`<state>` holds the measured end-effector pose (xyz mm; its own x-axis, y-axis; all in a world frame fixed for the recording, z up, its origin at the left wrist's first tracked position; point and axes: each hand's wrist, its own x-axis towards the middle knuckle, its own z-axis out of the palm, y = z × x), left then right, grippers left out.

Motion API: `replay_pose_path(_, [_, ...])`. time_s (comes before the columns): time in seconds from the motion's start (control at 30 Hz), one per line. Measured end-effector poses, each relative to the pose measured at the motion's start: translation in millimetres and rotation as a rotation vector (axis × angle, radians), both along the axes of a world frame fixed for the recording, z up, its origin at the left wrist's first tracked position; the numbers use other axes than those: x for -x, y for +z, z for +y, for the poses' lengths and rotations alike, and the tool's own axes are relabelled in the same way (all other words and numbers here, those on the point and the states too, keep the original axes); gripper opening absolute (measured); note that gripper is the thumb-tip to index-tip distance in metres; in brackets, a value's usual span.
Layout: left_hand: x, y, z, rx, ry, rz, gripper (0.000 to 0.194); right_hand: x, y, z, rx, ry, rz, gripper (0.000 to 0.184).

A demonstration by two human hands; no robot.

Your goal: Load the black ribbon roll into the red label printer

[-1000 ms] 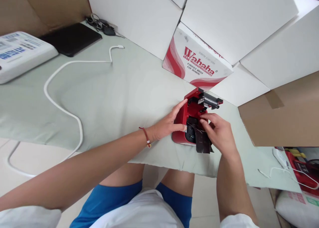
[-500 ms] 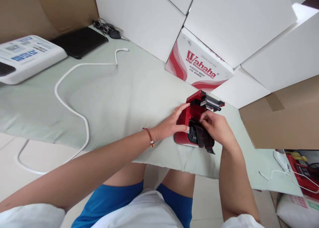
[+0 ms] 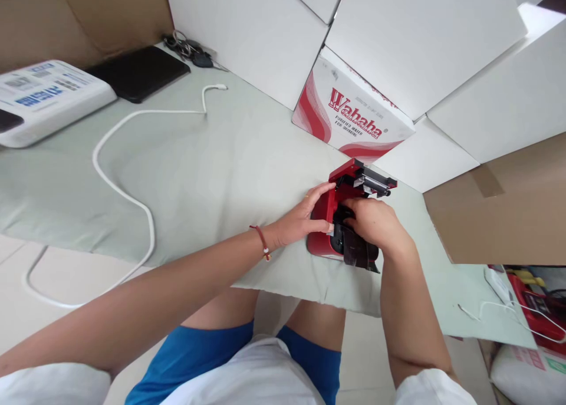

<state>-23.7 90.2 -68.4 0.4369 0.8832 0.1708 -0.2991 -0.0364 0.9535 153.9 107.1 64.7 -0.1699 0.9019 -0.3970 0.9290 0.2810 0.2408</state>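
A small red label printer (image 3: 319,243) stands on the cloth-covered table, its lid (image 3: 375,184) raised and its dark compartment exposed. My left hand (image 3: 299,223) grips the printer's left side, with the thumb on the rim by the opening and the fingers farther back. My right hand (image 3: 375,219) reaches into the compartment from the right with curled fingers; the fingertips are partly hidden and I cannot make out what is between them. A dark, glossy strip (image 3: 359,250) hangs out over the printer's front edge, just below my right hand.
Behind the printer, a Wahaha carton (image 3: 349,113) leans against white boxes (image 3: 247,33). At left are a white device (image 3: 57,98), a black flat object (image 3: 144,72), keys (image 3: 190,50) and a white cable (image 3: 126,201). A brown cardboard box (image 3: 508,210) stands at right.
My right hand has moved left and deeper into the printer's compartment. The dark strip has shifted at the front edge. My left hand keeps its hold on the printer's side.
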Motion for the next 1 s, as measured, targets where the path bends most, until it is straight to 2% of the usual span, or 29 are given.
replay_pose_path(0.07, [0.7, 0.1, -0.7, -0.005, 0.0, -0.009, 0.096, 3.4, 0.3, 2.2, 0.017, 0.005, 0.008, 0.034])
replay_pose_path(0.17, [1.2, -0.6, -1.3, -0.017, 0.007, -0.013, 0.095, -1.4, -0.5, -2.2, -0.021, -0.015, 0.066, 0.042])
replay_pose_path(0.27, [1.2, -1.3, -1.1, -0.017, 0.004, -0.002, 0.096, -17.7, 4.0, -20.6, -0.121, -0.079, 0.325, 0.038])
replay_pose_path(0.37, [1.4, -1.6, -0.3, -0.023, 0.003, 0.01, 0.097, -49.0, 15.1, -51.0, -0.217, -0.163, 0.666, 0.03])
replay_pose_path(0.47, [1.7, -2.5, 0.7, -0.034, -0.009, 0.017, 0.096, -95.0, 23.5, -84.1, -0.33, -0.292, 0.881, 0.04])
replay_pose_path(0.53, [1.5, -4.1, 1.6, -0.034, -0.015, 0.015, 0.096, -127.5, 22.4, -102.2, -0.39, -0.41, 0.966, 0.046])
replay_pose_path(0.63, [0.8, -7.8, 3.4, -0.043, -0.014, 0.003, 0.096, -165.8, 8.2, -119.5, -0.372, -0.541, 1.01, 0.049])
replay_pose_path(0.73, [0.4, -11.6, 5.5, -0.053, 0.0, 0.001, 0.094, -185.0, -18.0, -125.9, -0.26, -0.608, 0.905, 0.049])
replay_pose_path(0.87, [1.1, -13.5, 6.7, -0.036, 0.007, -0.015, 0.094, -191.5, -52.5, -124.4, -0.294, -0.654, 0.71, 0.048])
replay_pose_path(1.0, [2.0, -13.0, 5.8, -0.011, -0.017, -0.052, 0.094, -183.6, -63.3, -119.1, -0.438, -0.638, 0.687, 0.054])
